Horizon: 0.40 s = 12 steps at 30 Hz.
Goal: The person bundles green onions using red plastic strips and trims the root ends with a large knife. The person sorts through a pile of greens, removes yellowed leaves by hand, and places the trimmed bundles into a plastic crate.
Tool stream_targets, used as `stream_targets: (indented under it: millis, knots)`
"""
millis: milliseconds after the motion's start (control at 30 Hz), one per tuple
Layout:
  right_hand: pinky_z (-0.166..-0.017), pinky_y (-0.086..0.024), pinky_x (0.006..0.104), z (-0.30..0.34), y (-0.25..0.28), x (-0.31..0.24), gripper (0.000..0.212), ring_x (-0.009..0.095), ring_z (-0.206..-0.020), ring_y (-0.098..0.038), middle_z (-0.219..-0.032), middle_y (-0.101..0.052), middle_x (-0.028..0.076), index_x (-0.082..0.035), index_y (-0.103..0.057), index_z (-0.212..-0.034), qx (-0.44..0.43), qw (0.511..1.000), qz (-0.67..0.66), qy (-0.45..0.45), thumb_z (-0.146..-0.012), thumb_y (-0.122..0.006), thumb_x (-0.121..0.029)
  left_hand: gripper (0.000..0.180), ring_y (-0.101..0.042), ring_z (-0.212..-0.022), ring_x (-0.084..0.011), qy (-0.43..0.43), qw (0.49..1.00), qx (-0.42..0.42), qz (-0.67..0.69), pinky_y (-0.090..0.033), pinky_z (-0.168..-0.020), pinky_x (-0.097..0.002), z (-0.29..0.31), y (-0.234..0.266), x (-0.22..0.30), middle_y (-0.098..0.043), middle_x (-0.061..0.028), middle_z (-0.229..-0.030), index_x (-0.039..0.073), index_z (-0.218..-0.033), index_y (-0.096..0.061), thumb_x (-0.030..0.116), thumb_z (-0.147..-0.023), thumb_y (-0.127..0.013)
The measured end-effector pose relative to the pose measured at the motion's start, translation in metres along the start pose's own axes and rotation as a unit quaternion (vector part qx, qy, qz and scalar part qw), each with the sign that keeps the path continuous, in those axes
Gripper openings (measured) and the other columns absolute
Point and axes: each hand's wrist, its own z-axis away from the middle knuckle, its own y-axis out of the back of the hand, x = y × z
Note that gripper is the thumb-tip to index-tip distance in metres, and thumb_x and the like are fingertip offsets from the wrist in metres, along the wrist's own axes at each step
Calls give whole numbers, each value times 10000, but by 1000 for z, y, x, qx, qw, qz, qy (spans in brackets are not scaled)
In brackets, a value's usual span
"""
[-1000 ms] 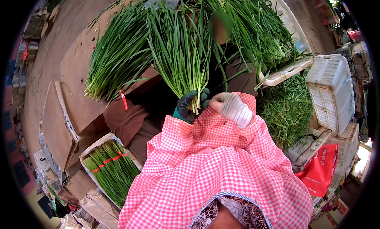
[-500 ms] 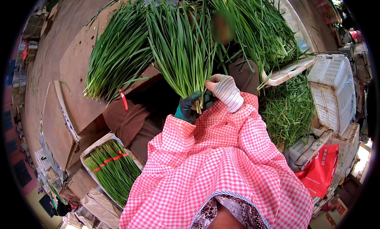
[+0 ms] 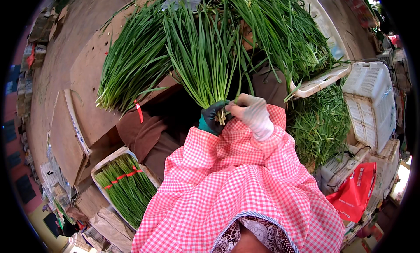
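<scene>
My left hand (image 3: 214, 117), in a dark green glove, is wrapped round the lower end of a bunch of garlic chives (image 3: 199, 60). Their pale cut ends poke out below its fingers, and the long leaves fan out away from me. Right beside it, my right hand (image 3: 254, 116), in a pale glove with the fingertips bare, is closed in a pinch. A single chive stalk (image 3: 239, 92) rises from those fingers, apart from the bunch. A loose pile of chives (image 3: 133, 56) lies on the board to the left, and another heap (image 3: 284, 34) fills the far right.
The heap rests on a white crate (image 3: 323, 80). Below it are loose green trimmings (image 3: 317, 121). A white basket (image 3: 369, 104) and a red bag (image 3: 355, 191) stand at right. At lower left, a crate holds chives tied with red tape (image 3: 124, 183). A red strip (image 3: 139, 111) hangs near my knee.
My right hand has moved slightly right and down from the bunch, with a single stalk now between its fingers. The left hand keeps its hold on the chives.
</scene>
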Motion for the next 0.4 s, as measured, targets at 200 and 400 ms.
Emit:
stream_targets:
  millis: [200,400]
  knots:
    - [-505,-440,242,-11,50,14,130,98,-523,-549,-670,-655,70,3,-670,-763,24,993,-76,-83,-748,-645,-123,179,-614,-636,-160,7,989,93,-119,-566,-649,-310,5,-21,7,-624,-75,-740,-44,-895,-597,109,-804,-620]
    - [-835,-466,299,-11,6,12,761,279,-976,-595,-1080,-592,208,-10,-380,-1315,-129,983,99,-80,-718,-683,-370,232,-616,-662,-167,-122,940,110,-299,-540,-621,-295,0,-20,-5,-634,-73,-790,-1,-978,-592,100,-778,-648]
